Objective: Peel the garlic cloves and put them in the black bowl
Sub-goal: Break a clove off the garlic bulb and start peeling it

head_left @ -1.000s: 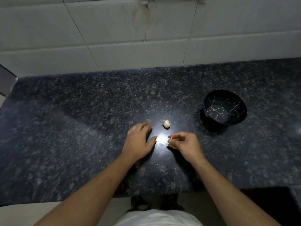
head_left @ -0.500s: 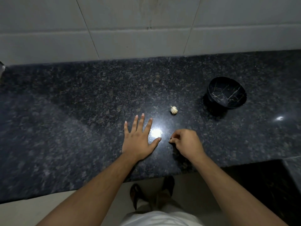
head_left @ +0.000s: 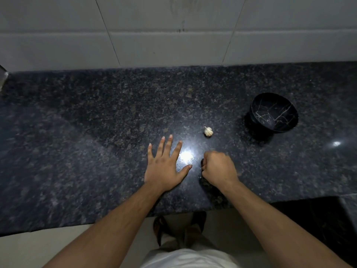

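A small whole garlic bulb (head_left: 208, 131) lies on the dark granite counter (head_left: 96, 132), a little beyond and between my hands. The black bowl (head_left: 270, 113) with white crack-like veins sits tilted at the right, and I see nothing in it. My left hand (head_left: 166, 167) rests flat on the counter with its fingers spread, to the left of the bulb and apart from it. My right hand (head_left: 218, 169) is curled into a fist on the counter just in front of the bulb, not touching it. Nothing shows inside the fist.
A pale tiled wall (head_left: 173, 35) backs the counter. A bright lamp glare (head_left: 186, 156) lies between my hands. The counter's front edge runs just behind my wrists, with my feet on the floor (head_left: 179, 227) below it. A dark recess (head_left: 309, 219) is at the lower right.
My left hand has gone from curled to flat with spread fingers. My right hand has closed from a fingertip pinch into a fist. The view has shifted, so the bulb and bowl look farther away.
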